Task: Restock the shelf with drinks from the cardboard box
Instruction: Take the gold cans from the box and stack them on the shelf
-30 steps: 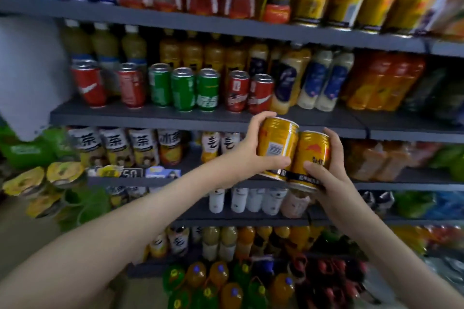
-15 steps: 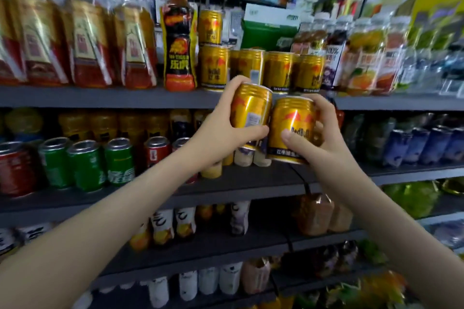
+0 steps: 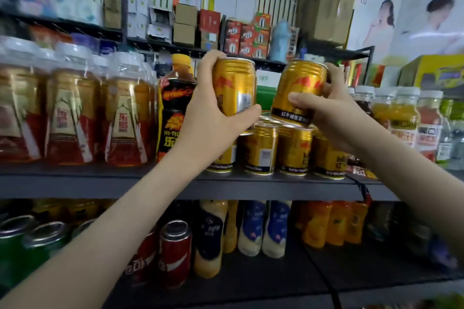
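Parted now, having been close together earlier: left grip [image 3: 213, 110] clasps the left can [image 3: 236, 83], right grip [image 3: 336, 110] clasps the tilted right can [image 3: 301, 88] (above the gold row [image 3: 293, 150] on the shelf [image 3: 75, 183]).

Both bare forearms reach up and forward from the lower corners of the view, drawing closer together toward the middle. The left hand [image 3: 213, 108] curls round a gold can [image 3: 236, 85], with the thumb across its lower front and the fingers over the far side near the rim. The right hand [image 3: 334, 110] grips a second gold can [image 3: 301, 90], thumb pressed across the front. Its fingers seem to wrap behind, mostly hidden. The hands are apart.
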A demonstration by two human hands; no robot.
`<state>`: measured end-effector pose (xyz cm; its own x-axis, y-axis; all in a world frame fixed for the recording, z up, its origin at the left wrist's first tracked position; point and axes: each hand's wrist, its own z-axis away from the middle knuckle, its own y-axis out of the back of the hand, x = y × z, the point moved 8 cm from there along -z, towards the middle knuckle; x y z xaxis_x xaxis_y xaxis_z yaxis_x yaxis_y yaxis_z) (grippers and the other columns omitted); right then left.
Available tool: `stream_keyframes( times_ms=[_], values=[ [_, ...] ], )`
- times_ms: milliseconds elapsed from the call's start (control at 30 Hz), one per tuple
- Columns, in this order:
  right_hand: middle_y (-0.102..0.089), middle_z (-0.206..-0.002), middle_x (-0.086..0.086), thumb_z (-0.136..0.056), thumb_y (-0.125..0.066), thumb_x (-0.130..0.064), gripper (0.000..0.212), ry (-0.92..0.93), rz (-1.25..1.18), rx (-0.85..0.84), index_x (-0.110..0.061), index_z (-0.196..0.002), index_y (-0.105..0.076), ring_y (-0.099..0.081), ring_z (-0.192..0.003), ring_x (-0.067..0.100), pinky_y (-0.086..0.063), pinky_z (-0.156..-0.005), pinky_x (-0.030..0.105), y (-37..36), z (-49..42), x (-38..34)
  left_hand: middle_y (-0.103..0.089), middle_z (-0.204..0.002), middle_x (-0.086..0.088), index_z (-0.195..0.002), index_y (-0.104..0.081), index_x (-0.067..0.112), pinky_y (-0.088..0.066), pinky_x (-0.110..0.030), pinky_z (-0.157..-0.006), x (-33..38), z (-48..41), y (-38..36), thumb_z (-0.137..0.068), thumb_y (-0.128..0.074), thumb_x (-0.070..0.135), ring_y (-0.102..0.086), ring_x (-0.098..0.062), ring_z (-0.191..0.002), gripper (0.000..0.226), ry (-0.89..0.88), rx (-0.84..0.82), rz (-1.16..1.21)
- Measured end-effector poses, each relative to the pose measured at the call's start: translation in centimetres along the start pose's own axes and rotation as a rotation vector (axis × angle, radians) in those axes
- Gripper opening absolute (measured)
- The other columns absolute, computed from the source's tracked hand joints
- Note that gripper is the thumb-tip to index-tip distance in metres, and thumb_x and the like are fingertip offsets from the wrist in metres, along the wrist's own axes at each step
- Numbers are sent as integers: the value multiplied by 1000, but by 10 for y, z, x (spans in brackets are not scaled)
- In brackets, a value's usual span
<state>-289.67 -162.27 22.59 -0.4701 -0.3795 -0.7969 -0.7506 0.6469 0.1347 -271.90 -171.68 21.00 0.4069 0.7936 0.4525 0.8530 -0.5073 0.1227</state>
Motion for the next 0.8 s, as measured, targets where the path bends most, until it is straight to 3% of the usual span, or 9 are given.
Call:
stream_keyframes(
  times_ms=[133, 233, 300, 433, 533, 667, 800],
  values=[
    [-62, -118, 7, -74, -75, -14, 67, -96, 17, -76, -15, -133, -43, -65, -105, 22, -54, -70, 27, -15, -61, 13, -47, -120, -2, -127, -24, 40, -56, -26, -75, -1, -15, 8, -78, -75, 25, -61, -15, -97, 72, -28, 51, -77],
    [-63, -119, 9, -69, -79, -14, 71, -154, 18, -152, -13, -131, -45, -65, -102, 22, -54, -68, 27, -22, -97, 33, -46, -122, 1, -130, -21, 40, -55, -21, -75, 0, -25, 9, -79, -75, 28, -60, -11, -97, 75, -24, 55, -111],
    [-64, -117, 10, -73, -78, -10, 61, -173, 70, -197, -14, -126, -49, -65, -103, 24, -54, -70, 30, -23, -115, 47, -46, -119, 4, -129, -20, 39, -53, -16, -74, 2, -30, 12, -80, -74, 27, -60, -5, -93, 75, -30, 68, -137],
    [-65, -116, 8, -71, -81, -14, 64, -180, 187, -252, -16, -127, -50, -63, -105, 25, -53, -81, 39, -24, -142, 66, -46, -112, 16, -129, -21, 37, -54, -18, -75, 5, -36, 18, -80, -75, 21, -60, 0, -90, 74, -36, 100, -149],
    [-64, -115, 10, -69, -83, -13, 67, -226, 221, -289, -14, -127, -48, -65, -101, 27, -57, -77, 42, -29, -154, 81, -45, -108, 20, -129, -20, 38, -52, -14, -72, 5, -37, 18, -81, -74, 19, -60, 2, -88, 74, -31, 113, -177],
    [-64, -103, 7, -74, -79, -9, 50, -277, 281, -319, -12, -114, -50, -63, -89, 23, -55, -71, 38, -40, -164, 92, -44, -111, 17, -128, -20, 40, -53, -15, -70, 2, -39, 21, -80, -74, 22, -62, 0, -86, 74, -40, 148, -232],
    [-65, -108, 10, -73, -78, -9, 48, -323, 339, -343, -9, -114, -52, -62, -102, 29, -51, -92, 49, -50, -173, 102, -43, -113, 19, -133, -18, 37, -52, -13, -69, -3, -39, 23, -79, -74, 22, -61, 2, -88, 79, -35, 182, -239]
  ],
)
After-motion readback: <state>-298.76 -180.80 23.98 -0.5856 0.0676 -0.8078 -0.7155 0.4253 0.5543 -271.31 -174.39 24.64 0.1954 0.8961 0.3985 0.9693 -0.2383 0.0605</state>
